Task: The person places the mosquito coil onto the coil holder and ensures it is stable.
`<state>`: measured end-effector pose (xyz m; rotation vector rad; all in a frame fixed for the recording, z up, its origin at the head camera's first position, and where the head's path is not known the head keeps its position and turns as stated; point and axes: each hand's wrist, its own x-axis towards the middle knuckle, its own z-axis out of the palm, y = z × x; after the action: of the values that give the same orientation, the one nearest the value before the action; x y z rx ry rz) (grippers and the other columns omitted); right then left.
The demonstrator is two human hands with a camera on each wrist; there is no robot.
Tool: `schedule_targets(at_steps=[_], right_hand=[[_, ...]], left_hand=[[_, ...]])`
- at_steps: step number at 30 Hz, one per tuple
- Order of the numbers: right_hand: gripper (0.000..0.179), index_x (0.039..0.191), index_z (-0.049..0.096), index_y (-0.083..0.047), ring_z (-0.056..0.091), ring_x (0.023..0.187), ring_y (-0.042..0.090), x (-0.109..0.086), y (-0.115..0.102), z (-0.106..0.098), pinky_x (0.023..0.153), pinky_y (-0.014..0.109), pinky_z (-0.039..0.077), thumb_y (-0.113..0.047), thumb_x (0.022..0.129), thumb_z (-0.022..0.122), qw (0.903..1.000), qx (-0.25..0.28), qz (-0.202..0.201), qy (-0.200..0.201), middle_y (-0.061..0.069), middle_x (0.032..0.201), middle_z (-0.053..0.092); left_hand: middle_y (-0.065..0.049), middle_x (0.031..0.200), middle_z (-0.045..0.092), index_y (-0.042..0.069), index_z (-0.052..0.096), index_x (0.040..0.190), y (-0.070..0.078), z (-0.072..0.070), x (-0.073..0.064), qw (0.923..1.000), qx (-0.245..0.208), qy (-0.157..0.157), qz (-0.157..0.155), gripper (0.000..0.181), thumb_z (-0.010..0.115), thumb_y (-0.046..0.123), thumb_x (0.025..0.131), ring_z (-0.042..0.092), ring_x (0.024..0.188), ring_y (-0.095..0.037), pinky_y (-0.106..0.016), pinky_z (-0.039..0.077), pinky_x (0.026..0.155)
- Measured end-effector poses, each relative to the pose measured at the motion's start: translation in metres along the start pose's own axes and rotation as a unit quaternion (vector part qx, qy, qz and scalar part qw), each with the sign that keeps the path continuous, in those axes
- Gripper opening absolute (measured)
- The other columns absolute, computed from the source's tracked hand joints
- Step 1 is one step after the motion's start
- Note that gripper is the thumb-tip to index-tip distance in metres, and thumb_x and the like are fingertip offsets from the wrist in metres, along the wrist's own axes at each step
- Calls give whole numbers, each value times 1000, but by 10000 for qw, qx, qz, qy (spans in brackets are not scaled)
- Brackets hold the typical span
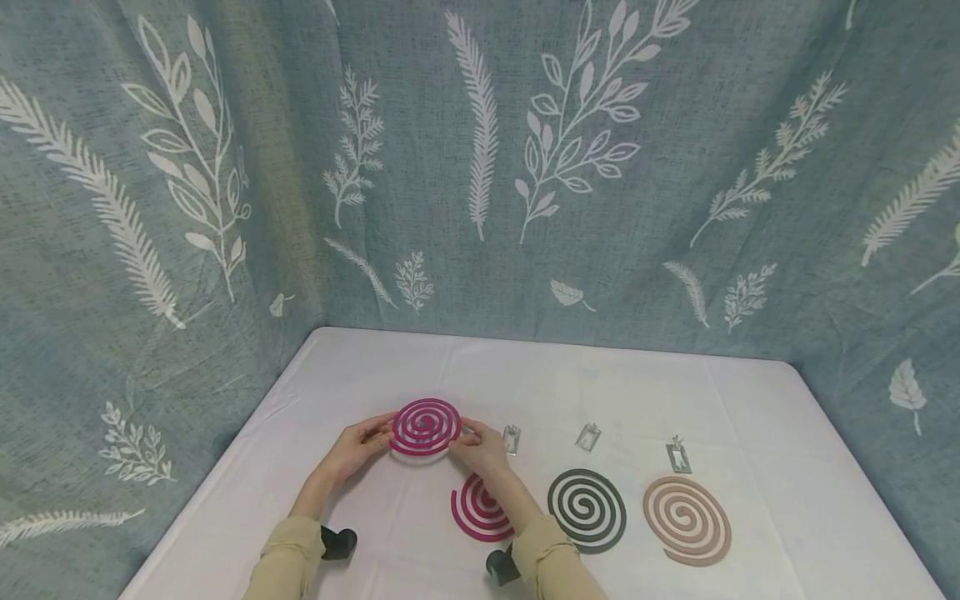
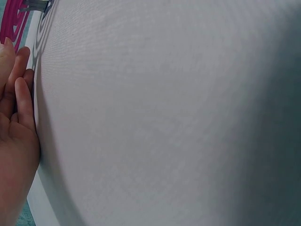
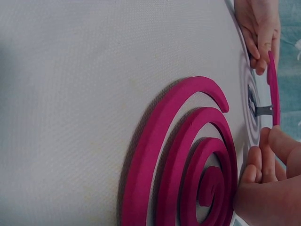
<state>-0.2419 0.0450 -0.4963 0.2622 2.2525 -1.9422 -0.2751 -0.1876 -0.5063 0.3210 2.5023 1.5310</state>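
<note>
A magenta mosquito coil (image 1: 426, 425) is held raised above the white table between both hands. My left hand (image 1: 351, 452) pinches its left edge, and my right hand (image 1: 483, 454) pinches the right edge. Under the coil's middle a small metal stand (image 3: 264, 110) shows in the right wrist view, reaching down towards the table. Whether it bears the coil's weight I cannot tell. A second magenta coil (image 3: 167, 188) lies flat on the cloth below my right hand, partly hidden by that forearm in the head view.
Right of my right forearm lie a dark green coil (image 1: 587, 472) and a tan coil (image 1: 686, 561). Behind the coils on the table are three flat metal stands: one (image 1: 505, 442) by my right hand, another (image 1: 580, 442) in the middle, a third (image 1: 678, 469) farther right. Patterned curtains (image 1: 480, 275) surround the table.
</note>
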Motion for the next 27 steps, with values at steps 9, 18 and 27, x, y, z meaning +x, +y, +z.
schedule_targets(at_steps=[9,18,27], right_hand=[[53,132,53,-2,49,63,6,-1,2,0,65,17,41,-10,83,69,9999,-81,-66,11,-3,73,64],[52,131,54,-4,50,63,6,-1,1,0,63,17,41,-11,82,70,9999,-121,-49,67,0,75,66],[51,131,54,-2,51,64,6,0,3,0,67,17,43,-10,82,69,9998,-135,-158,73,1,76,67]], left_hand=[[-19,121,61,1,49,136,-1,4,1,9994,89,146,-308,45,57,19,95,57,114,-27,-36,49,99],[-19,120,61,1,50,135,1,3,0,9991,98,207,-367,44,57,17,95,56,114,-29,-39,48,99],[-20,123,60,1,48,137,0,3,1,9993,90,160,-331,45,56,18,96,54,119,-33,-41,46,102]])
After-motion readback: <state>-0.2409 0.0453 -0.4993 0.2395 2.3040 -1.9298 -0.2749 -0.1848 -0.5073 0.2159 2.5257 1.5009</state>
